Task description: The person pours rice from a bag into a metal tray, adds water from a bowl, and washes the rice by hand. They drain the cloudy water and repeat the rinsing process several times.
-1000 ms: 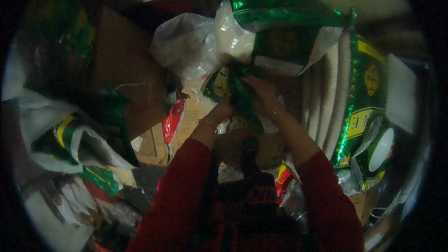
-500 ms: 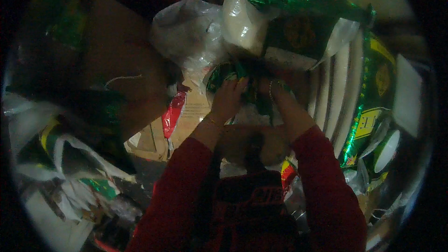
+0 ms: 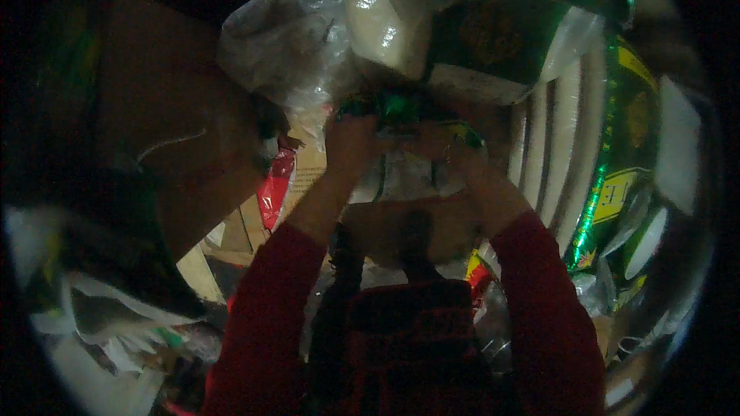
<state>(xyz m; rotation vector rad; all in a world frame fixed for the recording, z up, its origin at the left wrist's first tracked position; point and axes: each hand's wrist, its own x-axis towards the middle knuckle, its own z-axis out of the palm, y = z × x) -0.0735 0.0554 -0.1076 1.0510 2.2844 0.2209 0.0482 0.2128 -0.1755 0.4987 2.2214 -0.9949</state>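
Green and creased, the foil bag (image 3: 395, 105) lay before me just past the far edge of a brown surface (image 3: 453, 227), roughly midway between that surface's left and right edges. My left grip (image 3: 352, 139) was at the bag's left part and my right grip (image 3: 441, 146) at its right, a spacing that suggested slack foil was being steadied from both sides, since it would probably slide or fold under one alone. Gloom and blur hid my fingers, so I could not tell whether either grip was closed on the foil or merely laid against it. A pale patch (image 3: 406, 173) showed between my grips along that far edge; whether it belonged to the bag I could not make out. Beyond, the crumpled clear plastic (image 3: 281, 46) and a large green-and-white sack (image 3: 493, 35) lay farther off than my reach, which perhaps left me room to work. A red packet (image 3: 276, 189) lay beside some cardboard (image 3: 304, 173), left of the brown surface's left edge, while pale folded layers (image 3: 551, 146) stood off its right edge, so both sides seemed clear of my grips.
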